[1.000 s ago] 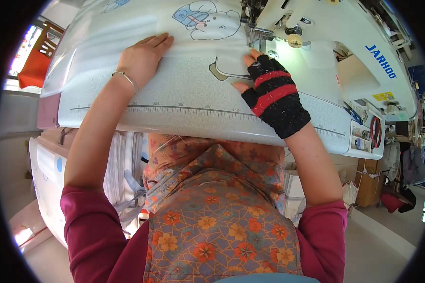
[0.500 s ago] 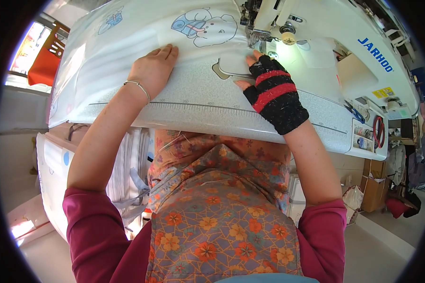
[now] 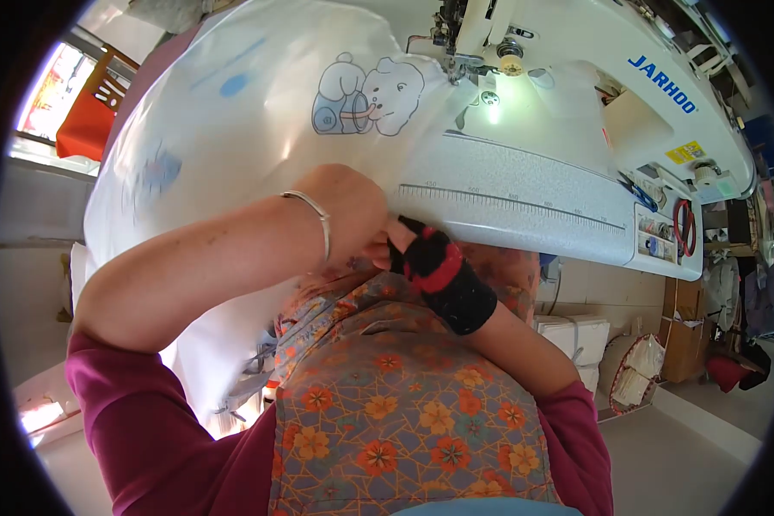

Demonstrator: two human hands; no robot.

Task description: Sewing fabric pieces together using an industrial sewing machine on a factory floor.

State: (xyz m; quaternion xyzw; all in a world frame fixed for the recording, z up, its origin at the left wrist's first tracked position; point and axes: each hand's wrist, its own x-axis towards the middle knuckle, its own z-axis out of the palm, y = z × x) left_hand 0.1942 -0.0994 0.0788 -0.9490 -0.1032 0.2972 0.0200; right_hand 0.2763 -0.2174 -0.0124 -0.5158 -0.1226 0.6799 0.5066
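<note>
Head view, hands at the near edge of the worktable. The bare left hand (image 3: 348, 202), with a metal bracelet (image 3: 325, 234) at the wrist, was bent down over the near part of a white sheet (image 3: 258, 107); its fingers were mostly hidden, and whether they gripped anything could not be told. Just to its right and slightly nearer, the right hand (image 3: 434, 271), in a black fingerless glove with red bands, had its visible fingers bent toward the left hand; its grip likewise could not be told. The sheet covered the left part of the scene, its right edge reaching to just beside the needle area (image 3: 460, 69) of a white sewing machine (image 3: 615, 82). A cartoon animal print (image 3: 368, 99) lay on it, beyond the left hand. To the right, the bare surface of the worktable (image 3: 525, 176) showed, with a ruler scale (image 3: 512, 199) along its near side. At its right end were blue snips (image 3: 641, 196), red-handled scissors (image 3: 683, 228) and a small compartment tray (image 3: 655, 239). Nearest the viewer was a floral apron (image 3: 404, 404); an orange-red chair (image 3: 86, 123) stood at far left.
</note>
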